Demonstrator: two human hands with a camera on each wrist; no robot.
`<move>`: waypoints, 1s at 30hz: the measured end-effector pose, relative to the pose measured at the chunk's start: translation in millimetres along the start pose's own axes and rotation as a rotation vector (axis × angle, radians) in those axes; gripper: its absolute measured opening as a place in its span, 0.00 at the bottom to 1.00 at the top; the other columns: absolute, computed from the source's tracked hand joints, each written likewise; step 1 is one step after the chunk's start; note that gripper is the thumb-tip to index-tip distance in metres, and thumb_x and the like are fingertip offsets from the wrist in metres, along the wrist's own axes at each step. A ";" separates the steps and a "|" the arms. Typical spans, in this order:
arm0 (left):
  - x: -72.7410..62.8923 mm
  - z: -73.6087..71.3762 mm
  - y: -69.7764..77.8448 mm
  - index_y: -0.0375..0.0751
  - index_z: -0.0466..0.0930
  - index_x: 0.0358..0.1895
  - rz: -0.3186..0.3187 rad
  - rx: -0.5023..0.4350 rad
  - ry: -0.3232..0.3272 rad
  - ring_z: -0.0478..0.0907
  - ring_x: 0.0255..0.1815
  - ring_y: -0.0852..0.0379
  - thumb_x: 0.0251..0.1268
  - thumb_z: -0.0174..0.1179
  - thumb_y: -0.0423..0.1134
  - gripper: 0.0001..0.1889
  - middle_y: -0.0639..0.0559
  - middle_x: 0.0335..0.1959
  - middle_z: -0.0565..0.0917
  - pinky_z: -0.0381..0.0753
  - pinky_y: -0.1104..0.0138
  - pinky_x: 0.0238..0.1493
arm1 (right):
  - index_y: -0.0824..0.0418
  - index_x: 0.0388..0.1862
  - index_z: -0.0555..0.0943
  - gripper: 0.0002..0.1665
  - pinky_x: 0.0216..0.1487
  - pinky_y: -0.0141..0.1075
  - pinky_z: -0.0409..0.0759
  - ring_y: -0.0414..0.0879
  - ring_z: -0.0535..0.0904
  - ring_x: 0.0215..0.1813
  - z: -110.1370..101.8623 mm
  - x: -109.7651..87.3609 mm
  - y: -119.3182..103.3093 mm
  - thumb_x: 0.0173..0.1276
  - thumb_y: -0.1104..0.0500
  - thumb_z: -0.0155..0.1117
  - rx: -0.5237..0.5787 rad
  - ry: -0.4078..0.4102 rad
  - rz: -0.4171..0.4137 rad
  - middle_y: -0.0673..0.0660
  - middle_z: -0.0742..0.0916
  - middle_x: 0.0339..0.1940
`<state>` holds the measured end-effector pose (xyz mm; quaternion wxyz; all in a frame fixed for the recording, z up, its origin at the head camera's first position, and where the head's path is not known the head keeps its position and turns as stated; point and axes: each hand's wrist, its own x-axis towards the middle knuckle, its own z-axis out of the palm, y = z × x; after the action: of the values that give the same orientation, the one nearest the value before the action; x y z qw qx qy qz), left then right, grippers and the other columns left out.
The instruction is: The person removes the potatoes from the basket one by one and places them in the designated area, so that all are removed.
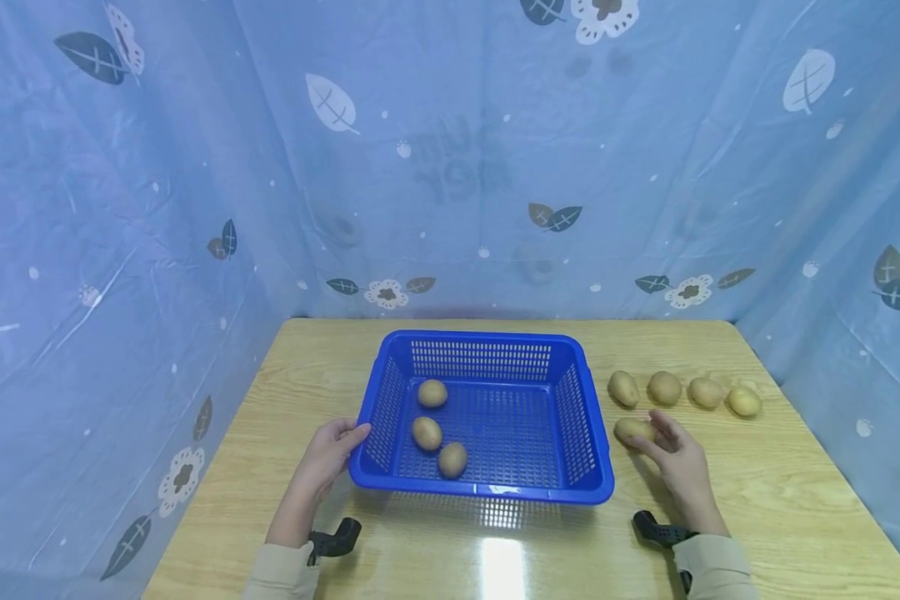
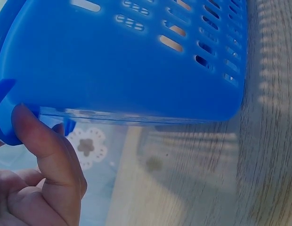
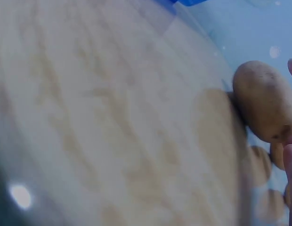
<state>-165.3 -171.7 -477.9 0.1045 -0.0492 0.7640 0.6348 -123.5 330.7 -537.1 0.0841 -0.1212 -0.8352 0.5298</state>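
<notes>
A blue plastic basket with slotted walls stands on the table, several slots and its outer wall showing in the left wrist view. My left hand grips its left rim, thumb laid over the top edge. Inside, toward the left, lie three potatoes, one at the back, one in the middle and one in front. Right of the basket, my right hand holds the right end of an oblong potato between thumb and fingers, low over the table. The right wrist view shows this potato beside the fingertips.
Behind the right hand, several more potatoes form a row: an oval one, a round one, another and a yellower one. A blue patterned curtain encloses the wooden table at the back and sides.
</notes>
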 end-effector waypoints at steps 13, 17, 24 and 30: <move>1.8 -0.9 -1.5 0.26 0.71 0.54 0.000 -0.013 -0.005 0.84 0.41 0.47 0.73 0.49 0.40 0.18 0.34 0.44 0.83 0.85 0.61 0.41 | 0.66 0.72 0.58 0.39 0.58 0.11 0.63 0.26 0.64 0.64 -16.5 -7.6 -26.8 0.68 0.54 0.61 -0.017 0.087 -0.136 0.67 0.67 0.71; 1.0 -0.9 -1.2 0.26 0.71 0.54 0.006 -0.009 -0.005 0.84 0.42 0.45 0.73 0.49 0.40 0.19 0.34 0.44 0.83 0.85 0.61 0.41 | 0.66 0.71 0.60 0.37 0.59 0.12 0.64 0.23 0.65 0.62 -18.6 -10.1 -36.4 0.68 0.57 0.62 -0.004 0.106 -0.178 0.59 0.70 0.71; 0.7 0.2 0.0 0.26 0.71 0.53 0.008 -0.003 0.000 0.84 0.42 0.45 0.73 0.49 0.40 0.18 0.34 0.44 0.83 0.85 0.61 0.41 | 0.66 0.70 0.63 0.36 0.59 0.14 0.66 0.25 0.68 0.61 -19.5 -13.5 -58.2 0.65 0.64 0.63 0.140 0.109 -0.259 0.46 0.75 0.65; -0.3 -0.2 0.4 0.26 0.71 0.54 0.008 0.005 0.005 0.84 0.42 0.46 0.73 0.49 0.40 0.18 0.34 0.44 0.83 0.85 0.61 0.41 | 0.68 0.68 0.65 0.34 0.60 0.16 0.66 0.29 0.70 0.61 -19.9 -16.1 -74.9 0.64 0.69 0.63 0.278 0.085 -0.310 0.42 0.77 0.60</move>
<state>-165.2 -171.8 -477.4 0.1001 -0.0477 0.7659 0.6333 -111.3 312.5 -461.1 0.2156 -0.0005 -0.7586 0.6149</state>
